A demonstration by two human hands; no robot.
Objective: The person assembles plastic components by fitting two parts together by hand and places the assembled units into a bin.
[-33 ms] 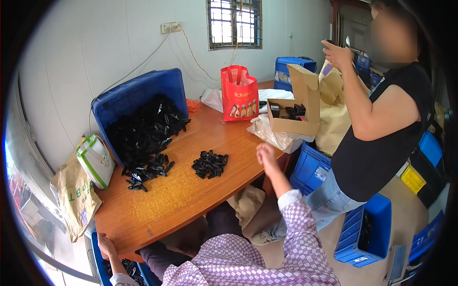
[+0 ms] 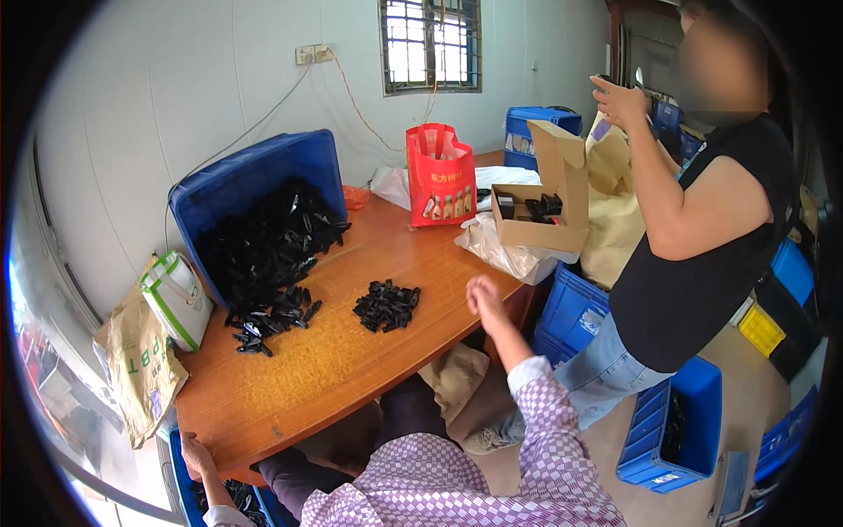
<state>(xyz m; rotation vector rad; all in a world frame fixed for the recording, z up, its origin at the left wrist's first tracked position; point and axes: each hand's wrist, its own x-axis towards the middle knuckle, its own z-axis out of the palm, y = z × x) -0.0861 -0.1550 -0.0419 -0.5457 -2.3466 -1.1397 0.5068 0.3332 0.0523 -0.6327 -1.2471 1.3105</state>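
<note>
The right hand (image 2: 485,297) hovers with fingers loosely curled and empty, just right of the small pile of black plastic clips (image 2: 386,305) on the wooden tabletop (image 2: 351,369). The tipped blue crate (image 2: 255,176), left of that pile, spills more clips within reach. The left hand (image 2: 198,457) grips the tabletop's near edge, left of the pile.

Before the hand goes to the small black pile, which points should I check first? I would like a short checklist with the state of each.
1. Right hand free: ok, open above the table edge, holding nothing.
2. Small pile of black parts reachable: ok, lying apart, just left of that hand.
3. Path to it free: ok, only bare wooden table between.
4. Left hand free: cannot tell, low at the table's near corner.
5. Tipped blue crate stable: cannot tell; black parts spill from it.
6. Standing person clear of the pile: ok.
</note>
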